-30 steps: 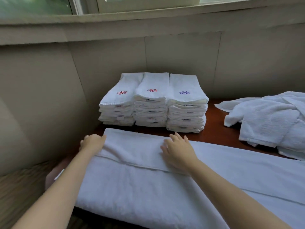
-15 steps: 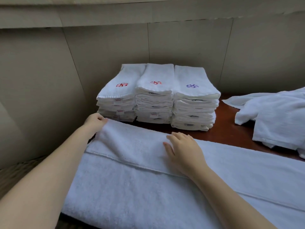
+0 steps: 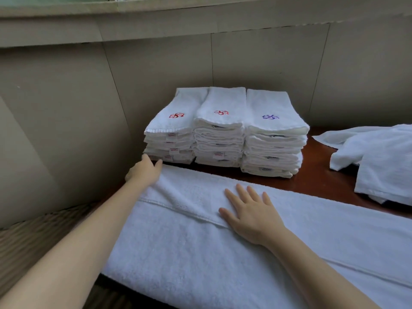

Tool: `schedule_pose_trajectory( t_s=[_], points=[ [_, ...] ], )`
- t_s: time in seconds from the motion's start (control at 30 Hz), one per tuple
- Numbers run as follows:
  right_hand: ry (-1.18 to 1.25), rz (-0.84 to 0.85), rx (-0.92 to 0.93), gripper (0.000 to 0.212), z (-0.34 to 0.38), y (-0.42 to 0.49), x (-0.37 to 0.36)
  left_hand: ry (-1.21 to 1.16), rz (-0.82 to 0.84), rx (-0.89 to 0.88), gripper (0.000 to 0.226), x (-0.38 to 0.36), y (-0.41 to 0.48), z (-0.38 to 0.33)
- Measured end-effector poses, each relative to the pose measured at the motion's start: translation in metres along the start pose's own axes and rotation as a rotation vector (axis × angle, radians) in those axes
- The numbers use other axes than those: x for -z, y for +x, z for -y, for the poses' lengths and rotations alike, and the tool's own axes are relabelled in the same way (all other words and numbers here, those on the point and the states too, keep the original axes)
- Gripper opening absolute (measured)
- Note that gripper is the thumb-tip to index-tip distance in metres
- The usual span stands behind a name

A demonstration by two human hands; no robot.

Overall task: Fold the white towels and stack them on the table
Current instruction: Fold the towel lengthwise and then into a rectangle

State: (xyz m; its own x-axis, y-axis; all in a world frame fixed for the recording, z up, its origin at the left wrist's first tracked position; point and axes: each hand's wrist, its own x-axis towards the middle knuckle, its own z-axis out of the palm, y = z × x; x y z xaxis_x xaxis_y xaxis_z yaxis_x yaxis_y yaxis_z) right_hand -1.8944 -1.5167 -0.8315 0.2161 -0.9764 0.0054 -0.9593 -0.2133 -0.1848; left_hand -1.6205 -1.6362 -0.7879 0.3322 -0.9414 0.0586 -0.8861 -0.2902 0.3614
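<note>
The fingers of the right hand (image 3: 249, 211) now lie flat and spread wider on the big white towel (image 3: 189, 253), holding nothing. The left hand (image 3: 145, 171) has slid further out, fingers straight on the towel's far corner. Right in front of its fingertips stand three stacks of folded towels (image 3: 225, 130), and a loose pile of towels (image 3: 379, 159) lies on the brown table (image 3: 323, 181), off to the right.

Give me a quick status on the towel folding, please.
Left hand open at corner of long towel. Right hand flat on it. Folded stacks just behind; unfolded pile right.
</note>
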Motion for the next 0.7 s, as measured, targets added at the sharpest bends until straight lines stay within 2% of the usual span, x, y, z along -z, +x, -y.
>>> schedule_pose_trajectory(
  t_s=[0.13,0.27,0.33,0.4,0.5,0.57,0.63,0.7],
  points=[
    [0.015,-0.024,-0.005,0.062,0.002,-0.001,0.003,0.098,0.141,-0.057,0.067,0.012,-0.029,0.027],
    [-0.018,-0.078,-0.025,0.050,0.011,-0.022,0.016,0.254,-0.095,-0.099,0.039,0.014,-0.061,0.052],
    [-0.074,-0.062,-0.009,0.048,0.018,-0.044,0.020,0.295,-0.117,-0.096,0.039,0.015,-0.074,0.061],
    [-0.088,-0.018,0.078,0.054,0.027,-0.073,0.017,0.280,-0.045,-0.057,0.043,0.017,-0.083,0.067],
    [-0.088,0.119,0.218,0.077,0.039,-0.119,0.012,0.177,0.125,0.061,0.059,0.029,-0.097,0.075],
    [-0.168,0.144,0.294,0.091,0.045,-0.144,0.015,0.152,0.225,0.091,0.068,0.041,-0.105,0.080],
    [-0.281,0.030,0.314,0.094,0.046,-0.158,0.020,0.055,0.351,0.041,0.073,0.054,-0.110,0.083],
    [-0.248,-0.191,0.350,0.076,0.043,-0.165,0.016,-0.132,0.496,-0.043,0.071,0.068,-0.112,0.087]
  ],
)
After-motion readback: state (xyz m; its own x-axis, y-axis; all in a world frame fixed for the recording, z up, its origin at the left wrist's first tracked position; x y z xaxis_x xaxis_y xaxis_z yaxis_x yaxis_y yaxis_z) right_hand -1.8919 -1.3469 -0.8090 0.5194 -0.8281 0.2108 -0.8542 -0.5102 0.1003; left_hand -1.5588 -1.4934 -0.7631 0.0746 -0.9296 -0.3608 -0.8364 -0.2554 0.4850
